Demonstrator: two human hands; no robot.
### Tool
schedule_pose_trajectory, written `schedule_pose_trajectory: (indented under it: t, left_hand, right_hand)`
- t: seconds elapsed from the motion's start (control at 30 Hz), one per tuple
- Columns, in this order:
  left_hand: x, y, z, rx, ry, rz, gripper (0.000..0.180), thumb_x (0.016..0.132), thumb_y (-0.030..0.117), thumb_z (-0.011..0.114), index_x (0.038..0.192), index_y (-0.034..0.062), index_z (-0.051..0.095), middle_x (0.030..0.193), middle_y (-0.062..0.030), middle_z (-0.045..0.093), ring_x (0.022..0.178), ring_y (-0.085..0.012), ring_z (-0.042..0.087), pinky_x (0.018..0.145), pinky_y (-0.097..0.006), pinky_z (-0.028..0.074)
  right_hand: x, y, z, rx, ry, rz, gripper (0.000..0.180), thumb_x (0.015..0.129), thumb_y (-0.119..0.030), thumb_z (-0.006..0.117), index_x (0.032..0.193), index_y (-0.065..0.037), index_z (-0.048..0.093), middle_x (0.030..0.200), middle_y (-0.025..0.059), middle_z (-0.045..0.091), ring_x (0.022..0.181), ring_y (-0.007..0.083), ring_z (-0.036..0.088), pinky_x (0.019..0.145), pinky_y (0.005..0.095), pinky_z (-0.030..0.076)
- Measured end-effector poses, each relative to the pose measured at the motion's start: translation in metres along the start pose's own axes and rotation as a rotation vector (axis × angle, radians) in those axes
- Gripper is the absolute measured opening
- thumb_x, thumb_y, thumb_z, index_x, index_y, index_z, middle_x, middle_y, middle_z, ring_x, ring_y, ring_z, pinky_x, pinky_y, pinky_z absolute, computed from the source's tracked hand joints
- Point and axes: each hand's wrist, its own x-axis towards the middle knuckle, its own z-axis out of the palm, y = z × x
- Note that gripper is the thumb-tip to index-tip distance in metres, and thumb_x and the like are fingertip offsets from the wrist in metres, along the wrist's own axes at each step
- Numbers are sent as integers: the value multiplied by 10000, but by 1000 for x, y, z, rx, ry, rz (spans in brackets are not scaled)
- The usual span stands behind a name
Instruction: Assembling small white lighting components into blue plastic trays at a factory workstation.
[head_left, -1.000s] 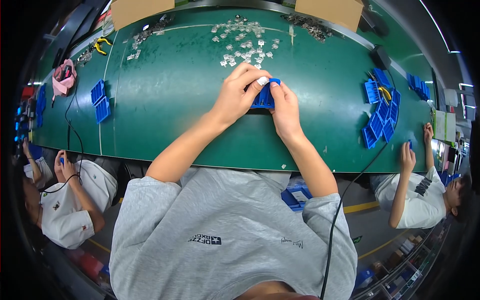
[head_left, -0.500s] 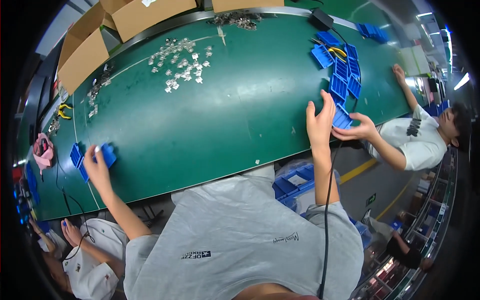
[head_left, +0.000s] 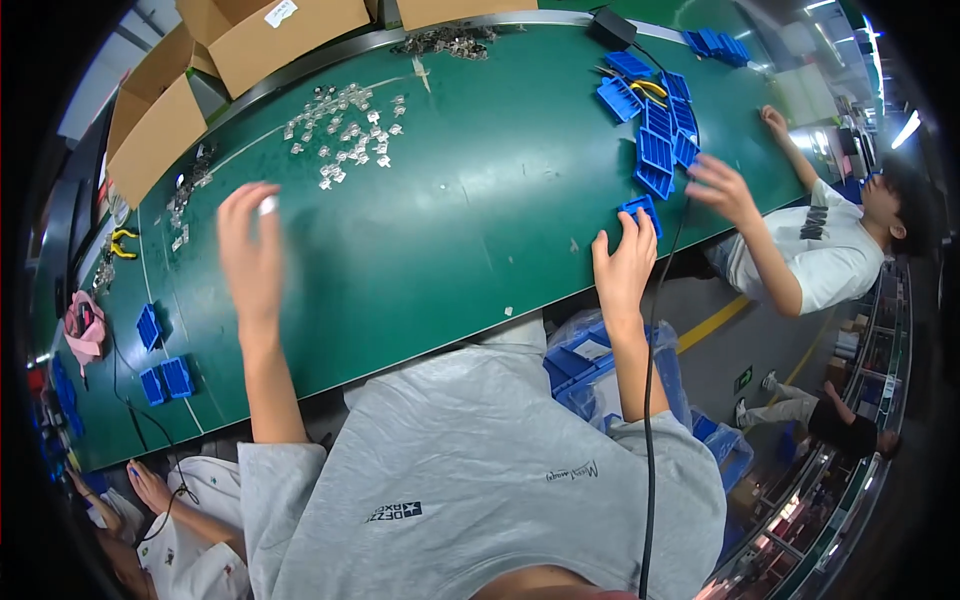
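right hand point(head_left: 625, 268) on 1 blue tray point(head_left: 640, 204) — left hand point(head_left: 252, 258) above green table point(head_left: 450, 250)

Worn on the head, the view looks steeply down from above and behind the left fingers point(head_left: 270, 232) and right fingers point(head_left: 629, 232), at about arm's reach from both. It faces out over the worktop point(head_left: 470, 230), whose near edge slants upward to the right. The fisheye lens bends outlines toward its dark rim, taking in the wearer's grey shirt point(head_left: 470, 480) below the fingers and cardboard boxes point(head_left: 290, 45) beyond them.
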Motion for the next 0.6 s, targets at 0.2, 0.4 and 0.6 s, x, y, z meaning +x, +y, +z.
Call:
schedule_pose_trajectory:
  t: [0.2,0.4,0.6]
  left_hand:
    - [-3,44,62,-415,-235,-46,154,909,77,555,1025,16,636,981,-109,628,917,-200,611,791,-298,481]
    - [-21,34,92,-476,-531,-322,319,909,191,594,1154,-14,601,831,-64,656,646,-117,604,612,-282,509]
    - [-19,-2,79,-474,-541,-515,340,882,173,640,1126,-60,593,715,-36,622,574,-89,581,494,-255,468]
  right_hand:
    - [11,-65,13,291,-167,-408,345,717,24,661,1053,-20,595,1069,150,573,1011,353,542,884,422,458]
    - [21,-147,52,924,-513,-417,248,766,27,625,1010,-3,592,899,132,605,840,298,594,745,362,500]
    - [37,-178,95,1071,-482,-441,104,829,1,583,932,8,601,791,115,589,689,209,585,611,301,477]
